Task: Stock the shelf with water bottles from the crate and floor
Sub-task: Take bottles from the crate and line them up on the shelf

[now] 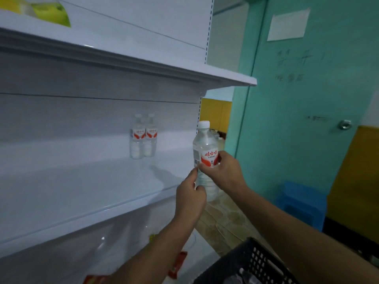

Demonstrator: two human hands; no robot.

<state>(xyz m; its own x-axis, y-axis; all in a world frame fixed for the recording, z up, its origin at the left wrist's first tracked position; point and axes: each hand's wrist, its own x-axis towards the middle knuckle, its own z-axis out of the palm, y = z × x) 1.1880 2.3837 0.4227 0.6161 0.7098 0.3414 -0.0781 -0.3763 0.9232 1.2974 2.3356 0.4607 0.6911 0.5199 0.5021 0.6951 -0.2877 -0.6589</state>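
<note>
both hands hold one water bottle [205,154] upright just off the right end of the middle shelf [82,193]: the right hand [222,171] has its grip curled round the label, the left hand [189,194] pinching lower down. two bottles [143,138] already stand at the back. best to carry it in level, set it flat beside them, label outward, then let go.

White middle shelf [71,187]: two water bottles [143,138] upright at the back, touching side by side, red-and-white labels facing out. Top shelf [143,58]: yellow-green packaging [51,11] at far left. Bottom shelf [102,253]: red packets [178,263], blurred. Black crate [256,261] lower right.
</note>
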